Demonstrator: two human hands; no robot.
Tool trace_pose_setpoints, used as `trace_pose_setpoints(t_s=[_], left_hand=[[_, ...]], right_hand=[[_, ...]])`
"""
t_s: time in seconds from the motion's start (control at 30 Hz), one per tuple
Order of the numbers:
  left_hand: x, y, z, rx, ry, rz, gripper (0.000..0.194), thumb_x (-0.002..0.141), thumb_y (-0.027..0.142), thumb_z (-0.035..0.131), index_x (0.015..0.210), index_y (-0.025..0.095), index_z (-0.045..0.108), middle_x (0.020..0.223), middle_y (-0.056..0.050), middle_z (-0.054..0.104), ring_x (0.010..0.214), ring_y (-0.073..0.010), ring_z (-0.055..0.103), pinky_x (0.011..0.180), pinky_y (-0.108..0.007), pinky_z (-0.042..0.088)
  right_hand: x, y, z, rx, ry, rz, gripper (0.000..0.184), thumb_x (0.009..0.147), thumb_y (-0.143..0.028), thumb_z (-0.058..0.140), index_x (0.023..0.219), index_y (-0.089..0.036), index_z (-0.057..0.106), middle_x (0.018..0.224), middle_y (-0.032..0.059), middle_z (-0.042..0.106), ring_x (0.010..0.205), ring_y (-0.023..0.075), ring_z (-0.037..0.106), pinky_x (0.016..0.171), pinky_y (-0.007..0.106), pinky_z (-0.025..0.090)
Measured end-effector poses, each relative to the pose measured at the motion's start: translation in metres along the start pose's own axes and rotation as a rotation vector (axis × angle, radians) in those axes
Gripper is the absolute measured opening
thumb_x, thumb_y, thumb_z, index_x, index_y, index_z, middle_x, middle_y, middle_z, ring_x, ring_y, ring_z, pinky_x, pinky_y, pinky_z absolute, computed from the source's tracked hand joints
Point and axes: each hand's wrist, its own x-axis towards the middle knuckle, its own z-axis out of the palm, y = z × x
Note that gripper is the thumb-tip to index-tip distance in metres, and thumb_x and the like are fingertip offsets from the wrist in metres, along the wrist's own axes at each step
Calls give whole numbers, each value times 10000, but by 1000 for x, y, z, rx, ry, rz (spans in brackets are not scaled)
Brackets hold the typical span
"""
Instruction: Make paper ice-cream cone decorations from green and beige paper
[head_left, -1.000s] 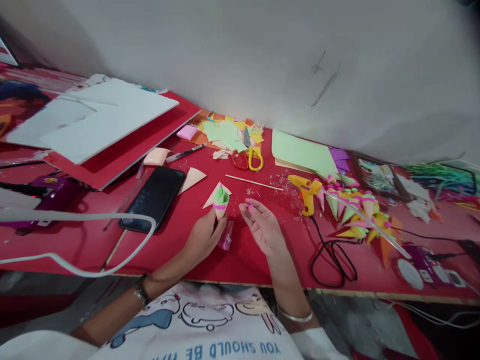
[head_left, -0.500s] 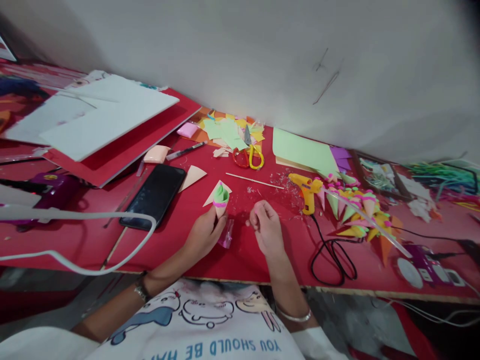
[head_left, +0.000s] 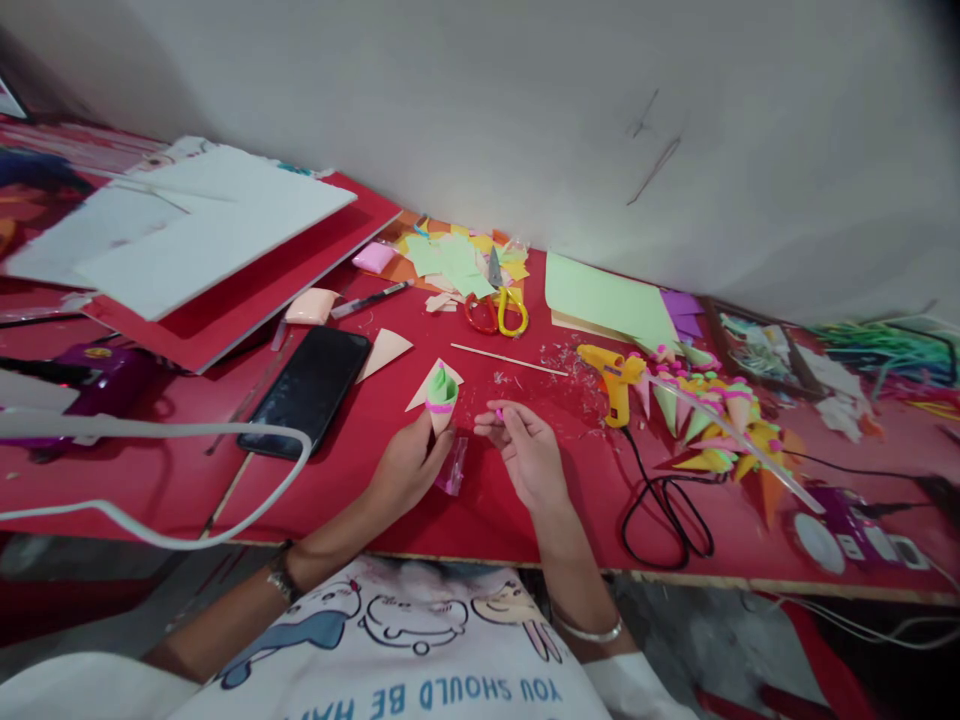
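My left hand (head_left: pixel 411 462) is closed round the lower end of a small paper cone (head_left: pixel 442 402), which stands upright with a green curl inside and a pink band about its rim. A short way to the right, my right hand (head_left: pixel 529 455) pinches a tiny bit of pink clay (head_left: pixel 500 413) between thumb and fingertips. Beside my left hand lies a small clear packet with pink in it (head_left: pixel 452 468). Just behind the cone a cut piece of cream paper (head_left: pixel 422 388) rests on the table. Another cream paper piece (head_left: pixel 386 354) lies by the phone.
A yellow glue gun (head_left: pixel 611 380) with a black cord lies right, near a pile of finished paper cones (head_left: pixel 705 420). Scissors (head_left: pixel 496 300), a thin stick (head_left: pixel 510 360) and green paper (head_left: pixel 607 300) lie behind. A black phone (head_left: pixel 309 388) and a white cable (head_left: pixel 225 432) are left.
My right hand's fingers have opened out from a tighter curl, and the pink bit now shows at their tips. My left hand and the cone have hardly moved.
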Motion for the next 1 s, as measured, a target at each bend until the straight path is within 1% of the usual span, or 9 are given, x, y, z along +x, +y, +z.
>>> trace_pose_setpoints(t_s=[0.13, 0.23, 0.33, 0.47, 0.57, 0.67, 0.73, 0.87, 1.0], left_hand=[[0, -1, 0, 5, -12, 3, 238, 831, 345, 301, 751, 169, 439, 620, -10, 510, 549, -137, 480, 508, -229, 322], [0, 0, -1, -18, -14, -1, 227, 825, 338, 309, 758, 167, 441, 630, -15, 517, 555, -138, 484, 511, -230, 325], [0, 1, -1, -28, -12, -5, 209, 821, 325, 319, 763, 167, 442, 627, -13, 516, 553, -140, 484, 513, -231, 325], [0, 0, -1, -36, -17, 6, 213, 823, 331, 325, 768, 167, 448, 609, 1, 498, 543, -137, 472, 510, -231, 318], [1, -1, -4, -84, -54, 35, 218, 823, 337, 333, 755, 164, 448, 611, 9, 490, 544, -127, 459, 510, -225, 317], [2, 0, -10, -149, -93, 52, 233, 824, 347, 342, 729, 160, 441, 626, 14, 480, 557, -115, 446, 525, -219, 331], [5, 3, -14, -198, -108, 45, 245, 828, 360, 341, 734, 157, 443, 644, 18, 478, 574, -109, 446, 542, -216, 344], [17, 11, -21, -283, -128, 63, 249, 826, 364, 352, 753, 150, 455, 669, 22, 481, 605, -104, 449, 563, -207, 354], [34, 18, -26, -296, -102, 136, 233, 820, 345, 369, 760, 144, 469, 663, 24, 467, 600, -96, 427, 560, -201, 346]], right_hand=[[1, 1, -1, 32, 33, 6, 68, 703, -242, 593, 690, -184, 559, 574, -38, 595, 515, 62, 559, 520, 164, 462], [2, 2, -2, 114, -20, 24, 85, 672, -173, 620, 730, -194, 561, 661, -36, 617, 627, 56, 578, 627, 157, 472], [3, 2, -2, 145, -73, 36, 120, 715, -179, 578, 833, -196, 571, 757, -12, 639, 674, 59, 583, 716, 187, 468], [3, 1, 0, 181, -79, 44, 168, 773, -221, 516, 934, -199, 558, 771, -4, 641, 681, 59, 585, 734, 197, 458], [4, 0, -1, 168, -57, 49, 73, 767, -243, 530, 789, -190, 575, 633, -32, 602, 582, 44, 551, 640, 165, 453], [6, -2, -2, 155, -66, 34, 72, 733, -210, 574, 668, -187, 552, 504, -73, 503, 467, 22, 459, 579, 149, 428], [8, -5, -2, 136, -89, 36, 15, 728, -200, 576, 716, -193, 570, 534, -69, 516, 475, 23, 447, 586, 153, 424], [12, -12, 1, 106, -174, 54, 189, 742, -215, 555, 930, -204, 575, 713, -20, 598, 617, 48, 513, 632, 165, 422], [20, -16, 3, 57, -229, 67, 137, 759, -259, 537, 876, -194, 569, 689, -13, 610, 590, 52, 515, 579, 161, 405]])
